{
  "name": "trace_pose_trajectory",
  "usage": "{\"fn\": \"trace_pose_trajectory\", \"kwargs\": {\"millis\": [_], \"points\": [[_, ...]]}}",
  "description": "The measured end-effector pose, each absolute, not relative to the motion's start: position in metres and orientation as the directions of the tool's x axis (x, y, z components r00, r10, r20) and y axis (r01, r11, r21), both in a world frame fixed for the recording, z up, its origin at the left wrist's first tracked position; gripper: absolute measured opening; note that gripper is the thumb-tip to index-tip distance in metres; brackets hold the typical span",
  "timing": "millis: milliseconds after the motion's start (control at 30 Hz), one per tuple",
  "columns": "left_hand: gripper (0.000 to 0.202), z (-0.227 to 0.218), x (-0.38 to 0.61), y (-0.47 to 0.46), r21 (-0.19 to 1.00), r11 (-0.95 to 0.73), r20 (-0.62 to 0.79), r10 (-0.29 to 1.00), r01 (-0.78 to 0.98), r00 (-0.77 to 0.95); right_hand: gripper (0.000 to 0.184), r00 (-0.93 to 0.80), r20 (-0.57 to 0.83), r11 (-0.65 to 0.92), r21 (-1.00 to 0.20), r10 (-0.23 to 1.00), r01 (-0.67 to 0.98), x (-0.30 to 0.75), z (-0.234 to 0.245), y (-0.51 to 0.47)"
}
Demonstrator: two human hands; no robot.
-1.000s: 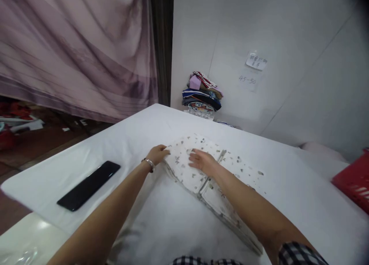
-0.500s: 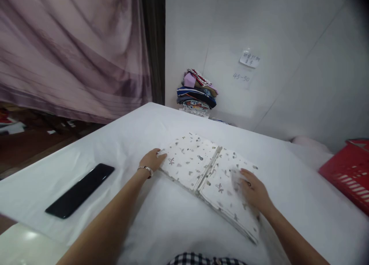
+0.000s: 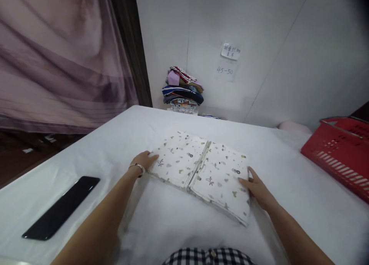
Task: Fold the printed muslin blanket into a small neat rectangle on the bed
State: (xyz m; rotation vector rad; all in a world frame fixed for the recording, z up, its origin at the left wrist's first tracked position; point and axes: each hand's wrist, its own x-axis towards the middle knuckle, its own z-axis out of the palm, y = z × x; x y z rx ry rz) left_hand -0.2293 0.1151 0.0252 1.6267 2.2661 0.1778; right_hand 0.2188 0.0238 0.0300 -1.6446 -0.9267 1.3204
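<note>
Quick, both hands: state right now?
Left hand: thumb over the left edge of the folded printed cloth; fingers partly hidden, grip cannot be told.
Right hand: thumb over its right edge; grip cannot be told either.

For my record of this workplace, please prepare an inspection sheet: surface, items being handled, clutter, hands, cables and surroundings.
Surface: white table, its covering wrinkled near the left.
Items handled: printed white cloth, layered, two sections side by side with a groove between.
Clutter: glossy black slab at left; red basket at right.
Hands: left hand at the cloth's left edge, right hand at its right; any grip underneath is hidden.
Cables: nothing seen.
Surroundings: pinkish curtain at left; stack of textiles beyond the far edge; handwritten papers on the wall.
</note>
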Motion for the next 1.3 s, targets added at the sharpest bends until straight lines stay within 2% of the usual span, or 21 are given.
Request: {"fn": "trace_pose_trajectory", "kwargs": {"millis": [133, 233, 333, 467, 633, 733, 833, 900, 967, 1033, 1167, 1300], "points": [[0.051, 0.030, -0.215, 0.106, 0.303, 0.326, -0.225, 0.938, 0.896, -0.266, 0.100, 0.224, -0.276, -0.294, -0.954, 0.935, 0.050, 0.241, 0.034, 0.039], [0.048, 0.033, -0.192, 0.087, 0.404, 0.253, -0.290, 0.947, 0.879, -0.140, 0.092, 0.367, -0.237, -0.298, -0.947, 0.899, 0.119, 0.281, 0.039, 0.056], [0.043, 0.033, -0.171, 0.067, 0.470, 0.188, -0.352, 0.936, 0.862, -0.012, 0.091, 0.435, -0.284, -0.370, -0.920, 0.855, 0.126, 0.316, 0.037, 0.065], [0.040, 0.032, -0.160, 0.056, 0.464, 0.184, -0.353, 0.936, 0.866, -0.010, 0.089, 0.393, -0.346, -0.426, -0.894, 0.852, 0.136, 0.329, 0.027, 0.054], [0.039, 0.034, -0.162, 0.057, 0.365, 0.146, -0.331, 0.944, 0.920, -0.019, 0.087, 0.384, -0.225, -0.381, -0.833, 0.896, 0.402, 0.328, 0.019, 0.027], [0.043, 0.040, -0.158, 0.053, 0.304, 0.179, -0.296, 0.951, 0.936, -0.086, 0.079, 0.397, -0.110, -0.362, -0.674, 0.911, 0.644, 0.330, 0.017, 0.013], [0.045, 0.047, -0.140, 0.042, 0.247, 0.074, -0.033, 0.997, 0.966, -0.068, 0.060, 0.283, 0.154, -0.160, -0.538, 0.947, 0.828, 0.318, 0.017, -0.003], [0.039, 0.049, -0.118, 0.034, 0.238, -0.146, 0.144, 0.983, 0.960, 0.113, 0.047, 0.069, 0.292, 0.083, -0.479, 0.954, 0.874, 0.299, 0.016, -0.013], [0.032, 0.047, -0.091, 0.024, 0.267, -0.398, 0.200, 0.914, 0.878, 0.354, 0.040, -0.160, 0.353, 0.306, -0.411, 0.922, 0.859, 0.276, 0.016, -0.019], [0.028, 0.044, -0.063, 0.016, 0.308, -0.561, 0.201, 0.828, 0.768, 0.524, 0.039, -0.323, 0.388, 0.463, -0.350, 0.863, 0.814, 0.255, 0.013, -0.022], [0.023, 0.035, -0.020, 0.010, 0.346, -0.666, 0.224, 0.743, 0.661, 0.631, 0.034, -0.413, 0.450, 0.579, -0.336, 0.792, 0.743, 0.236, 0.003, -0.016], [0.020, 0.025, 0.003, 0.016, 0.366, -0.669, 0.209, 0.736, 0.647, 0.643, 0.020, -0.341, 0.453, 0.549, -0.485, 0.824, 0.681, 0.234, -0.004, -0.012]]}}
